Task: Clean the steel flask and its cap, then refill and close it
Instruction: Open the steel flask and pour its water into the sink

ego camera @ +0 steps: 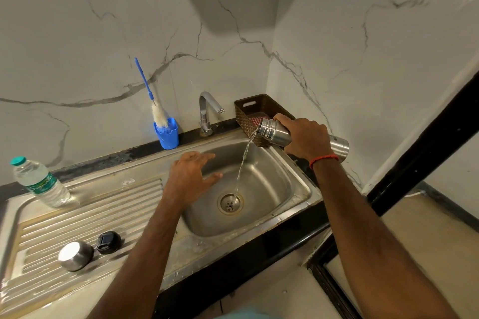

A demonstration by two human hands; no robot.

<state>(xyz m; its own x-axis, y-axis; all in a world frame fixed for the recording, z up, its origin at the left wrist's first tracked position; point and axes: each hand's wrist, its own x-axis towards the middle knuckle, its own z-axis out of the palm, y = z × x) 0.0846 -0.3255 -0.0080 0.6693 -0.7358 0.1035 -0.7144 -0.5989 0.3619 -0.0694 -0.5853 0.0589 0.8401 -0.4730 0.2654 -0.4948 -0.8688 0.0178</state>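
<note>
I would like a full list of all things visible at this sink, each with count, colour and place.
flask: one, steel, tilted over the sink, pouring water
steel cap: one, silver, draining board, front left
black lid: one, black, beside the steel cap
water bottle: one, clear with teal top, draining board, far left
brush: one, blue handle, white bristles, standing in the holder
holder: one, blue, against the back wall
tap: one, chrome, behind the sink
basket: one, brown, back right corner, red checked cloth inside
sink: one, steel, centre
left hand: one, open, over the sink, empty
right hand: one, grips the flask, red thread at wrist
</note>
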